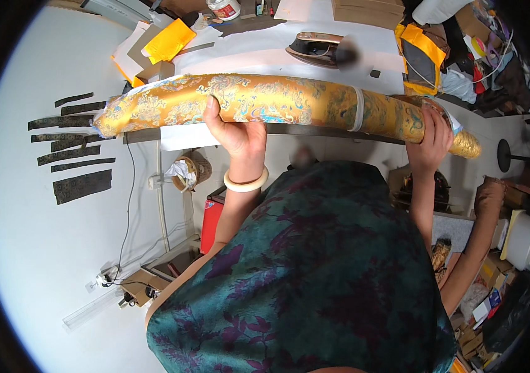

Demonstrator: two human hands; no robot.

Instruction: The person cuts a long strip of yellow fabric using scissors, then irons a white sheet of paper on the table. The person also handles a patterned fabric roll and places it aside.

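A long roll of golden brocade fabric (283,102) with blue and silvery patterns lies level across both my hands, in front of the table's near edge. Under its left half, my left hand (240,133) grips it with the thumb up along the near side; the other fingers are hidden behind the roll. Toward the other end, my right hand (431,140) has its fingers wrapped over the roll. A pale band (359,109) circles the roll between my hands, closer to the right one. The fabric's left end looks frayed, and a narrower golden end (466,145) sticks out at the right.
An iron (316,48) rests on the white-covered table (246,46) beyond the roll. Yellow packets (169,40) lie at its left, with a white tub (223,9) at the back. Below stands a waste bin (191,171). Dark fabric strips (82,186) hang on the left wall; piled goods crowd the right.
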